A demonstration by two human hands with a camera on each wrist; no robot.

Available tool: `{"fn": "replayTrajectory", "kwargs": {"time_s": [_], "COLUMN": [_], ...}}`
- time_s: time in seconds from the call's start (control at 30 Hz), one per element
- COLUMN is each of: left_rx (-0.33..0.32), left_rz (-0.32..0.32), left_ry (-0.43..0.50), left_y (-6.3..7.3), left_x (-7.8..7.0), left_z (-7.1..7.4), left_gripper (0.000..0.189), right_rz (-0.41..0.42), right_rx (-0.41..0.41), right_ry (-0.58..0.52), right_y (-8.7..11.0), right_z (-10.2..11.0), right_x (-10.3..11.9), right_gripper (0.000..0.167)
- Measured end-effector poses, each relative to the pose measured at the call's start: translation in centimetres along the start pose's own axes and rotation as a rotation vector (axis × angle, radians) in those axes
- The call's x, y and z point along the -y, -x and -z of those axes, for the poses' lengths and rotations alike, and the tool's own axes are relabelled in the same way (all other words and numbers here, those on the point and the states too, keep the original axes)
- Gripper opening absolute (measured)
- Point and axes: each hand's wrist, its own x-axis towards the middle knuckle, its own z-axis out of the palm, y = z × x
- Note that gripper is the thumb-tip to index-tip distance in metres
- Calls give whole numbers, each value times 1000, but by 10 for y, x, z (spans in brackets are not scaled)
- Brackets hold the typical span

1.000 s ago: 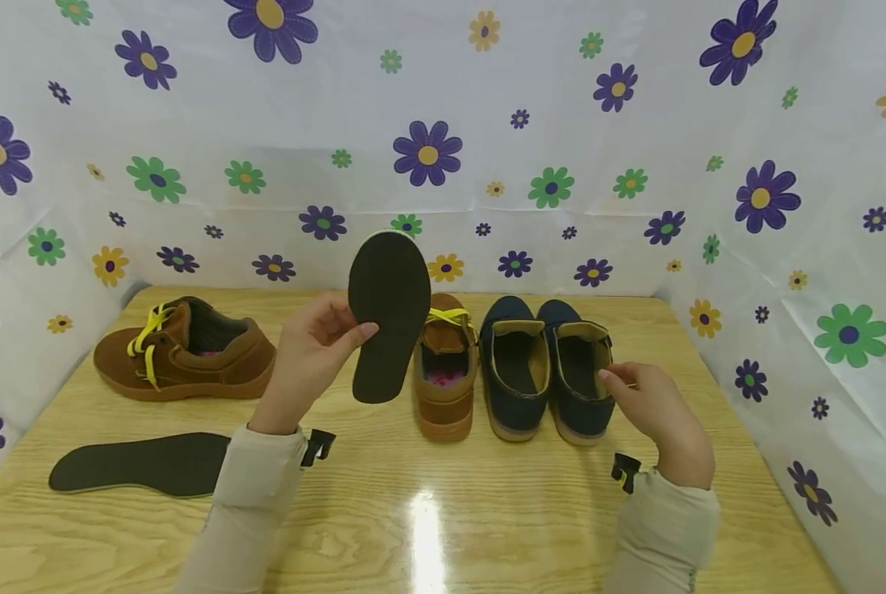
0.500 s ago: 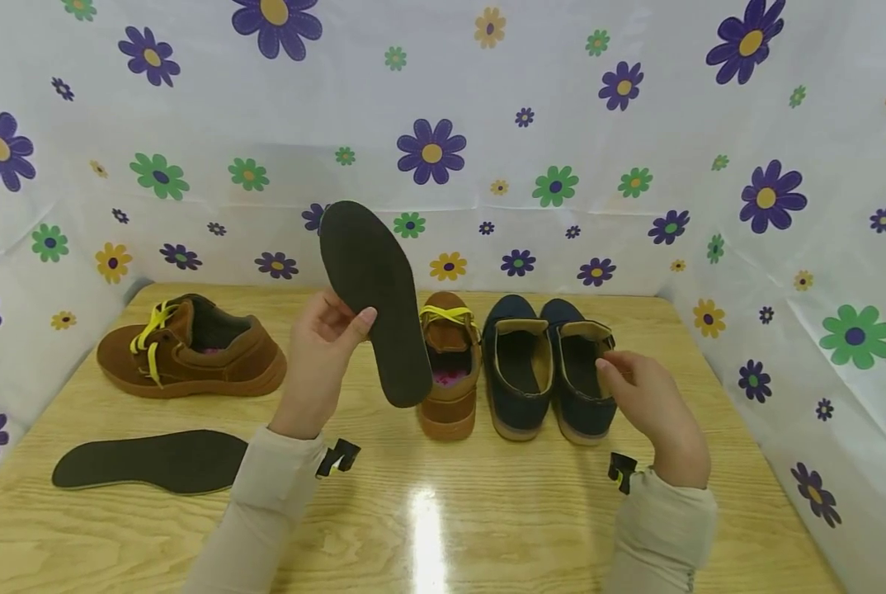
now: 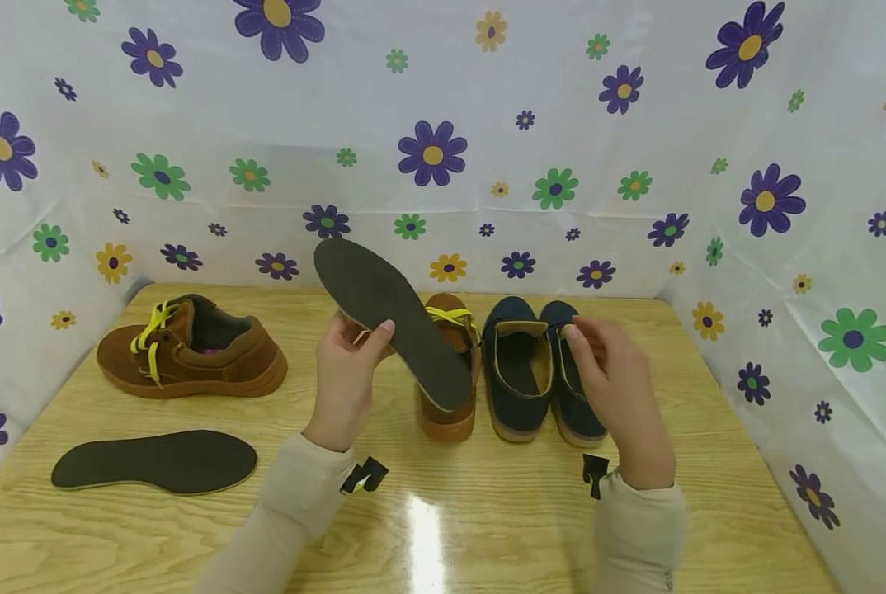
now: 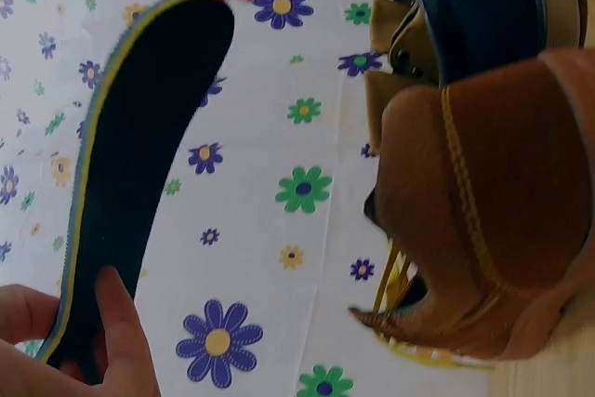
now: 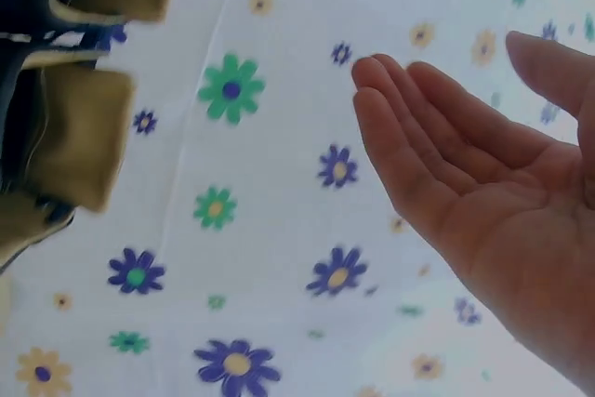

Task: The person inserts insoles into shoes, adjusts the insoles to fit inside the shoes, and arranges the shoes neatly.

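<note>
My left hand (image 3: 350,371) pinches a black insole (image 3: 391,309) between thumb and fingers, tilted in the air in front of a brown shoe (image 3: 449,425). The left wrist view shows the thumb on the insole's dark face and a yellowish layer along its edge. My right hand (image 3: 617,379) is raised above the right one of two navy shoes (image 3: 520,412), partly covering it. In the right wrist view its fingers (image 5: 446,137) are extended with nothing between them. A second black insole (image 3: 153,462) lies flat on the table at the left.
Another brown shoe (image 3: 190,359) with yellow laces lies side-on at the back left of the wooden table (image 3: 502,528). A white cloth (image 3: 302,107) with printed flowers hangs behind and along both sides.
The insole has turned, its lower end swinging right over the brown shoe, as my left hand moved right. My right hand has left the navy shoe's heel and moved up and left.
</note>
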Motion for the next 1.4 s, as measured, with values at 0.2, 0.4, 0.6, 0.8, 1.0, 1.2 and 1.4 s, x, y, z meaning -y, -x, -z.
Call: {"fn": "replayTrajectory", "kwargs": {"time_s": [0.2, 0.4, 0.6, 0.8, 1.0, 1.2, 1.4], "left_rx": [-31, -38, 56, 145, 233, 355, 475], "left_rz": [0, 2, 8, 28, 42, 46, -11], "left_ry": [52, 13, 2, -10, -50, -85, -113], "left_y": [9, 22, 37, 47, 48, 45, 35], "left_x": [11, 21, 30, 35, 36, 33, 20], "left_z": [-11, -23, -32, -38, -36, -32, -25], "left_gripper": [28, 29, 36, 41, 42, 44, 52], "right_rz": [204, 322, 370, 360, 252, 139, 134], "right_rx": [-30, 26, 87, 111, 184, 256, 243], "right_ry": [48, 150, 168, 173, 122, 26, -68], "right_y": [2, 5, 8, 9, 9, 7, 5], "right_z": [-26, -50, -62, -66, -59, -50, -46], "right_x": [26, 46, 56, 57, 56, 52, 46], "right_gripper": [45, 69, 71, 63, 65, 68, 64]}}
